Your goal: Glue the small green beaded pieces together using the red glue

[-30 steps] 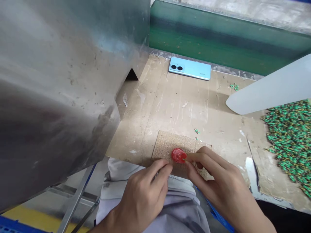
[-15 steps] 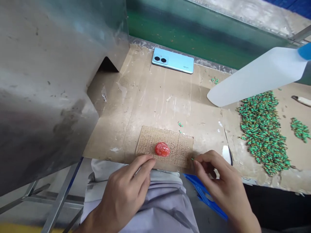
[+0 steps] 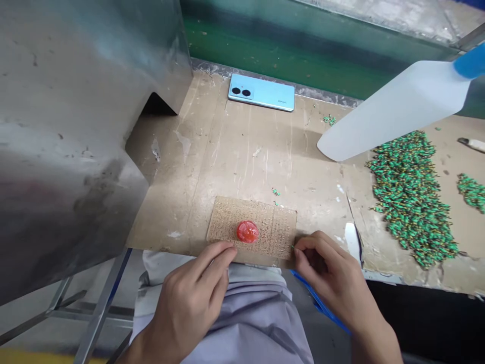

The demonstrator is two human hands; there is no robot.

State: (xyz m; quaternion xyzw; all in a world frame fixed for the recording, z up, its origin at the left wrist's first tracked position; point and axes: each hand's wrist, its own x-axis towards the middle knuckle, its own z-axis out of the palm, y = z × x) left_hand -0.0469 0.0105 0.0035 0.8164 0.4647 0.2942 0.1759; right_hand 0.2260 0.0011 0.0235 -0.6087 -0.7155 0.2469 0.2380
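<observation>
A glossy red lump (image 3: pixel 247 231) sits on a small piece of cardboard (image 3: pixel 278 222), whose surface is dotted with specks or holes. My left hand (image 3: pixel 197 293) is at the cardboard's front edge, just below the red lump, with thumb and fingers pinched together; what they hold, if anything, cannot be made out. At the cardboard's right edge my right hand (image 3: pixel 333 273) pinches a tiny green piece (image 3: pixel 293 247) between thumb and forefinger, mostly hidden by the fingertips. To the right lies a large heap of small green pieces (image 3: pixel 413 202) with thin brownish ends.
A light blue phone (image 3: pixel 271 94) lies at the back. A white bottle (image 3: pixel 390 111) with a blue cap stands before the heap. Further right are a smaller green pile (image 3: pixel 472 192) and a white-handled tool (image 3: pixel 473 144). A metal housing (image 3: pixel 83 126) fills the left.
The whole view has shifted slightly. Both hands keep their pinched poses near the cardboard, and the right fingertips stay at its right edge with the green piece.
</observation>
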